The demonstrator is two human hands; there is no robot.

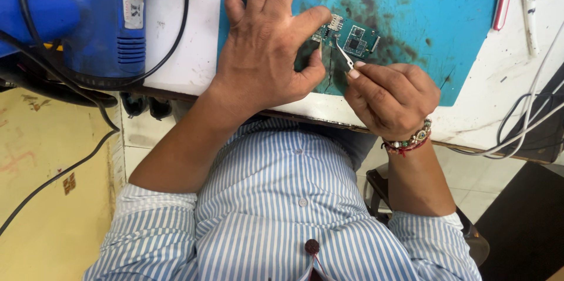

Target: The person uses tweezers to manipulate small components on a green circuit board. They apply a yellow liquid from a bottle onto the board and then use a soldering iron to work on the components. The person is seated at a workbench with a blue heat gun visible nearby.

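Green circuit board [351, 38] lies pinned under the left hand [267, 52]'s fingertips; at four o'clock, the right hand [390, 99]'s grip pinches tweezers [344, 56] closed.

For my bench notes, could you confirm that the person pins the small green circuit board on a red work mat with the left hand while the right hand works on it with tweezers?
Not quite: the work mat is blue, not red, as the head view shows. The rest holds: the left hand pins the small green circuit board while the right hand works on it with tweezers.
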